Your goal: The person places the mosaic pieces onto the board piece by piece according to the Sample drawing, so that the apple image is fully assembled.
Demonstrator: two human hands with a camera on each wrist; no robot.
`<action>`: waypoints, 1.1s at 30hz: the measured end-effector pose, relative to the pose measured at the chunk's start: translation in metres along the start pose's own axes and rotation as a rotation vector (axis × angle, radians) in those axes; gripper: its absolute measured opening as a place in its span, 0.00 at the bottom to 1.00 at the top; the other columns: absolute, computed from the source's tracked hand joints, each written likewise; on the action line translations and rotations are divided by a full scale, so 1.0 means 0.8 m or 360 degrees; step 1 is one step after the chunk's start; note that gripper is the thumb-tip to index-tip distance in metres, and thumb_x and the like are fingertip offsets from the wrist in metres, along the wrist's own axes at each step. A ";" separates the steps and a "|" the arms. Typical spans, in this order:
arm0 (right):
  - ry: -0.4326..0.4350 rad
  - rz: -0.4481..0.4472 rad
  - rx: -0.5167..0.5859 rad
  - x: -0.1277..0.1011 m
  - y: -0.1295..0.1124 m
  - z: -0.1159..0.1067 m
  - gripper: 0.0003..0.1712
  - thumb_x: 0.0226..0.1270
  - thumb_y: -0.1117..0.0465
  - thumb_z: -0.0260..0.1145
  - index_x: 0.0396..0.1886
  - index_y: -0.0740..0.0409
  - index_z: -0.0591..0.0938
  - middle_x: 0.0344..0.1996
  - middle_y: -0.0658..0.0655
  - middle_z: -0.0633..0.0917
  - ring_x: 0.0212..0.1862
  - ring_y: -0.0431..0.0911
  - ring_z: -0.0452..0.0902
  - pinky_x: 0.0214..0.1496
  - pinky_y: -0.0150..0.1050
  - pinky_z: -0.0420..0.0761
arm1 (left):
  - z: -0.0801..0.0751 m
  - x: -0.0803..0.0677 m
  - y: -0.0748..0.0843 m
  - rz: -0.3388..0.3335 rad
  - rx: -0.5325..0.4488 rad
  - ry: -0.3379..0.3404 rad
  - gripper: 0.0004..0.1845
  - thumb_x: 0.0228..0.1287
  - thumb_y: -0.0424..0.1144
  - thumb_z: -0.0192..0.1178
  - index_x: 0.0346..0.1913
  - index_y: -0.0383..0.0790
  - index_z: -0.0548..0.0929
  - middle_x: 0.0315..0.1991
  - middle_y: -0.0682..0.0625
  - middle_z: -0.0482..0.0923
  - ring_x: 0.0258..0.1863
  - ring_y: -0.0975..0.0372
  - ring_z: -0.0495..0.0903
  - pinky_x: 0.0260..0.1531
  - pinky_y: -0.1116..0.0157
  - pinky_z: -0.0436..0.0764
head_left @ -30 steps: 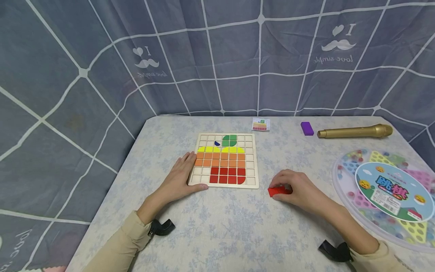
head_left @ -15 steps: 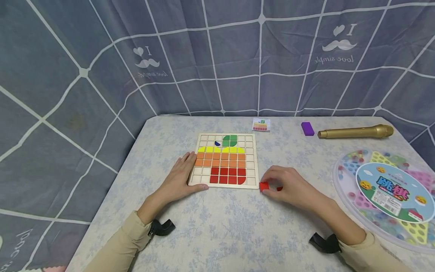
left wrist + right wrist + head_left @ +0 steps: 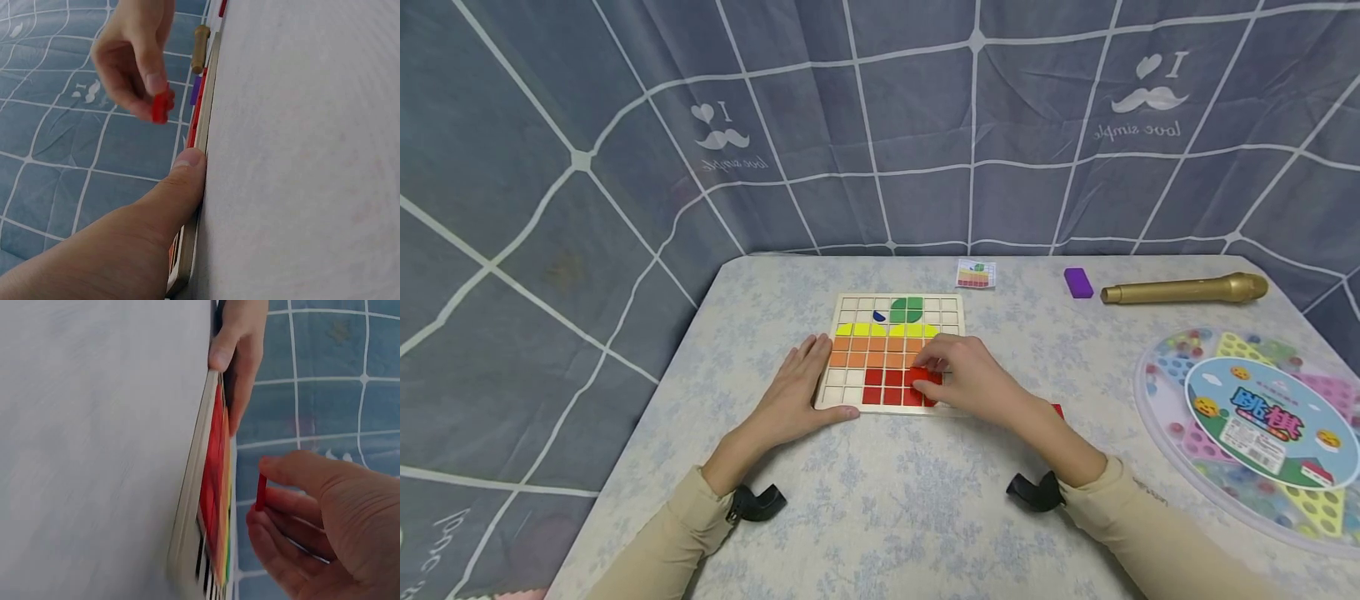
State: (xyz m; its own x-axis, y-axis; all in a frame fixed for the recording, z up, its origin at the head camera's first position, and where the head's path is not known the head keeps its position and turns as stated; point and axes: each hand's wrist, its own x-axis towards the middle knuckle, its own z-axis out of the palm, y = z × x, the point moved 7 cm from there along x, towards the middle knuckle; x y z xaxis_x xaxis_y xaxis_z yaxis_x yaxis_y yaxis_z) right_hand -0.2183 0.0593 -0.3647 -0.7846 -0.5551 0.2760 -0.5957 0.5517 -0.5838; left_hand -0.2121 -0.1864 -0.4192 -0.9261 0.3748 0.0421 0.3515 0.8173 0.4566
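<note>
A wooden grid board (image 3: 953,350) lies on the table, filled with yellow, orange and red tiles and a green and blue top. My left hand (image 3: 808,379) rests flat against its left edge, thumb (image 3: 185,175) pressed along the front rim. My right hand (image 3: 934,367) hovers over the board's lower right part and pinches a small red tile (image 3: 925,376) between thumb and fingers. The tile (image 3: 260,492) hangs a little above the board (image 3: 209,487) in the right wrist view and shows as (image 3: 160,107) in the left wrist view. Another red piece (image 3: 1057,410) lies on the table behind my right wrist.
A small pattern card (image 3: 975,274), a purple block (image 3: 1078,283) and a gold microphone (image 3: 1183,290) lie at the back of the table. A round plastic game box (image 3: 1262,425) sits at the right edge. A blue checked cloth hangs behind.
My right hand has carried a red tile from the table right of the board to above the board's lower right cells. The left hand has stayed put.
</note>
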 end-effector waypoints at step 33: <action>0.0041 0.0129 0.0100 0.073 -0.038 0.091 0.09 0.61 0.66 0.81 0.40 0.62 0.90 0.34 0.55 0.87 0.35 0.43 0.80 0.38 0.30 0.81 | -0.003 -0.001 0.003 0.0034 0.0003 -0.0011 0.63 0.60 0.63 0.73 0.84 0.31 0.51 0.86 0.37 0.48 0.86 0.44 0.43 0.84 0.41 0.43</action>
State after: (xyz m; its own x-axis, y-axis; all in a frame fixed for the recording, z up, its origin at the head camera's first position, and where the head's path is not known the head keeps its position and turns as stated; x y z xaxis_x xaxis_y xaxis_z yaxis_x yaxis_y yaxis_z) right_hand -0.2334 -0.0352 -0.3869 -0.8346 -0.4935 0.2447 -0.5185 0.5538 -0.6515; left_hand -0.2108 -0.1857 -0.4163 -0.9175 0.3950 0.0455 0.3713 0.8100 0.4540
